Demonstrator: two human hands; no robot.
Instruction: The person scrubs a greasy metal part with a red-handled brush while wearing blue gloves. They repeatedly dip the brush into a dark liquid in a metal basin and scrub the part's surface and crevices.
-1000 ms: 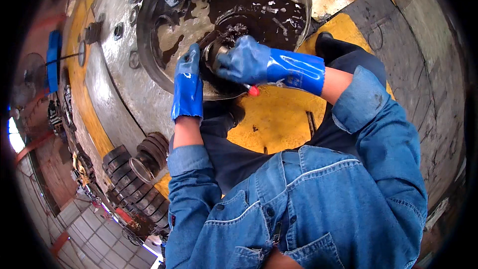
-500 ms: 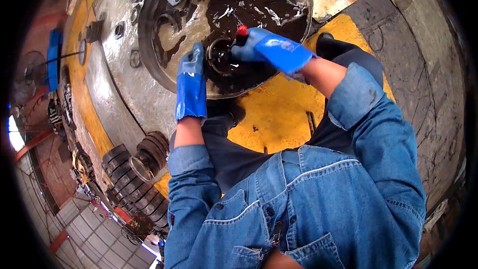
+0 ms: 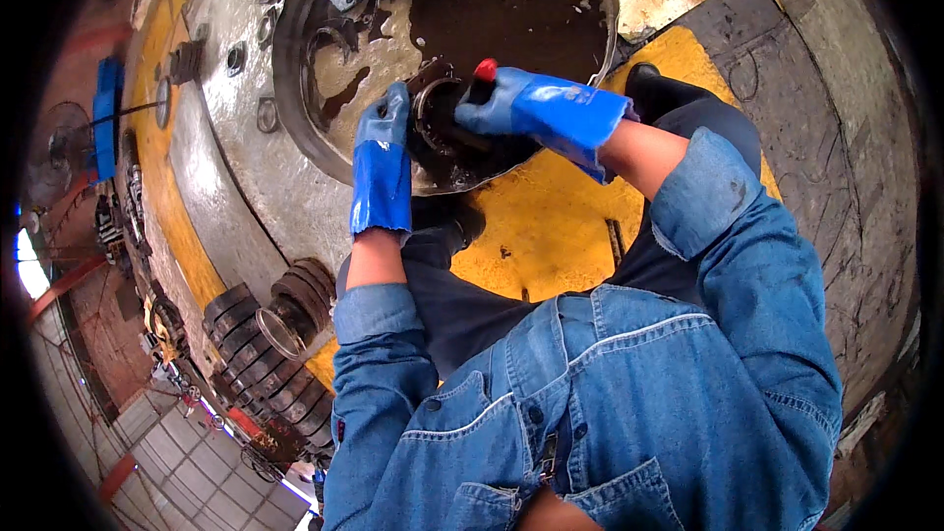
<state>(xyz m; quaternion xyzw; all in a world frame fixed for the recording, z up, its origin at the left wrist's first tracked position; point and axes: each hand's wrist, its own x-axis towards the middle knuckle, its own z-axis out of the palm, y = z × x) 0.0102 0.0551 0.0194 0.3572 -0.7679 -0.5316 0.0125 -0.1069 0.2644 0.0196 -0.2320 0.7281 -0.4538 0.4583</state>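
At the basin, left hand forward, gripping ring, right hand angled inward, clenching handle

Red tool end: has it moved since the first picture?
Yes. The red tool end has shifted away from the person, from the near rim of the basin to over its inside.

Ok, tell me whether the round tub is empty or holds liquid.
The tub holds liquid: a dark surface spreads inside it; depth unclear.

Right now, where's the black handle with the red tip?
In the head view, the red-tipped black handle is near the upper centre, in the blue-gloved right hand, over the wide, round metal basin.
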